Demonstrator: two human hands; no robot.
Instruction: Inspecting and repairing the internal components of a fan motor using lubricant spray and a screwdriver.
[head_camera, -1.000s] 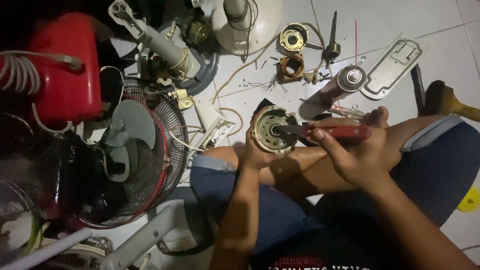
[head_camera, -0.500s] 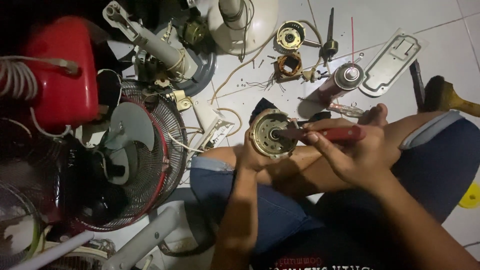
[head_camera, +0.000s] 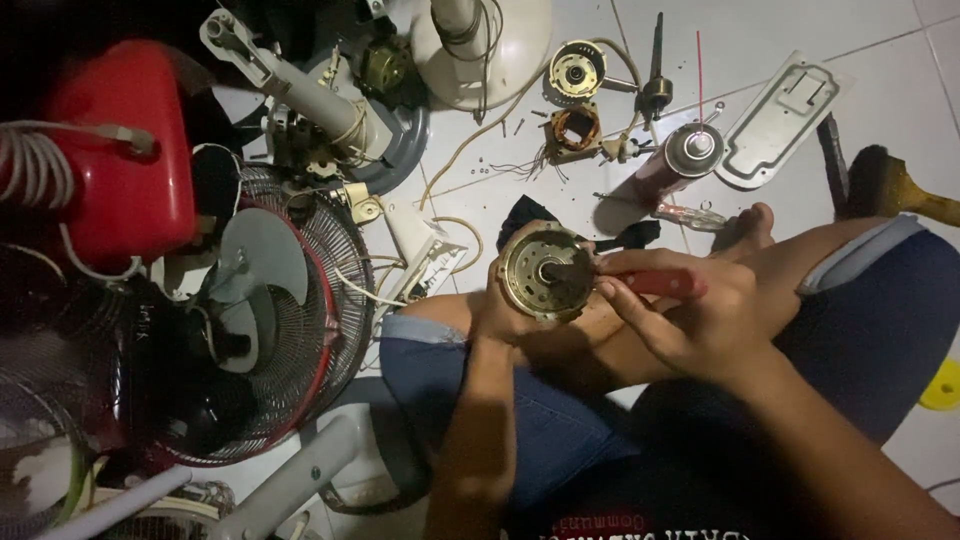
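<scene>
Little has shifted: my left hand (head_camera: 500, 310) still clamps the round motor housing (head_camera: 540, 272) over my lap, right hand (head_camera: 700, 320) closed around a red-handled screwdriver (head_camera: 655, 284) at its centre.

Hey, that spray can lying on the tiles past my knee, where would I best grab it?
Probably around the spray can's bare cylindrical body, coming from above across its width. It lies on its side on the floor; the capped end with the thin red straw offers little grip.
</scene>
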